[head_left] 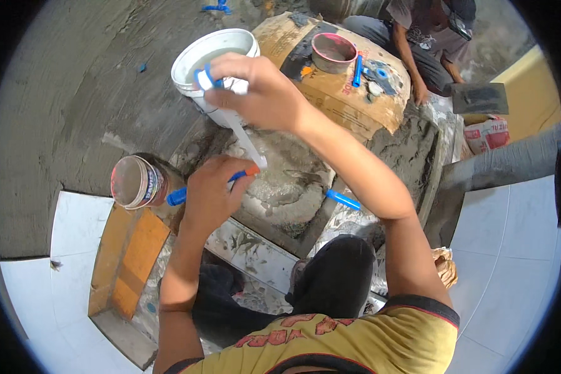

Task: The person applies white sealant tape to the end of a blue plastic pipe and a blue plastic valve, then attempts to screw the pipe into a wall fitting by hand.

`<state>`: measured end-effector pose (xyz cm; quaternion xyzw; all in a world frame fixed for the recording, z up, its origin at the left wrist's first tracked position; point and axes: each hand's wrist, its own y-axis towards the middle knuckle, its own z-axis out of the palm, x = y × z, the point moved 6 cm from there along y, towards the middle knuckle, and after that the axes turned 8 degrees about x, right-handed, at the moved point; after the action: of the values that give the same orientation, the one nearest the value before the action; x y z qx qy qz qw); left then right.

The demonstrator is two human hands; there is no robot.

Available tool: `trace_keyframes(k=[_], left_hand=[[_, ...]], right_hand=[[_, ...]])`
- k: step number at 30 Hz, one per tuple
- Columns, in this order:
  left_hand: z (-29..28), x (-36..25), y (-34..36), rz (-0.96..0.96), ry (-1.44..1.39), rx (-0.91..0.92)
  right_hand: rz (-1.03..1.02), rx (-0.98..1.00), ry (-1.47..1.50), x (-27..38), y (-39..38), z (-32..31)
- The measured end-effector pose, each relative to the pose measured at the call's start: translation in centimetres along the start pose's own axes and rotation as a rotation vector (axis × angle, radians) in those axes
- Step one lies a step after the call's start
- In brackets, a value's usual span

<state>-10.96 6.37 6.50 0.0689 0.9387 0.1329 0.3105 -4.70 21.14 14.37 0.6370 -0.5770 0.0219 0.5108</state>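
My left hand (209,193) grips a blue pipe piece (177,196) with an orange end (250,170) over the wet mortar. Raised above it, my right hand (265,93) pinches a small white tape roll with a blue rim (206,77), in front of the bucket. A strip of white tape (248,140) runs from the roll down to the orange end. A loose blue pipe (343,200) lies below my right forearm.
Around me are a white bucket (193,59), paint tub (128,182), cardboard (330,103) bearing a pink-rimmed tub (334,52) and blue fittings (358,70), wet mortar (280,206) and white tiles (498,230). A co-worker (433,28) sits at upper right beside a trowel (480,97).
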Motion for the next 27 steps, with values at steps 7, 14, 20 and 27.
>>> trace_keyframes(k=[7,14,20,27], left_hand=[[-4.5,1.1,-1.5,-0.014,-0.204,-0.237],[-7.0,5.3,-1.2,-0.157,-0.011,-0.363],[-1.6,3.7,-0.6,-0.185,-0.006,-0.151],[0.9,-0.9,-0.1,0.127,-0.082,-0.006]], right_hand=[[0.757,0.210,0.525,-13.1,-13.5,6.0],[0.363,0.328,-0.034,4.2,-16.1,5.6],[-0.022,0.165,0.044,10.6,-5.9,1.3],[0.719,-0.051,0.329,-9.2,-3.9,-0.3]])
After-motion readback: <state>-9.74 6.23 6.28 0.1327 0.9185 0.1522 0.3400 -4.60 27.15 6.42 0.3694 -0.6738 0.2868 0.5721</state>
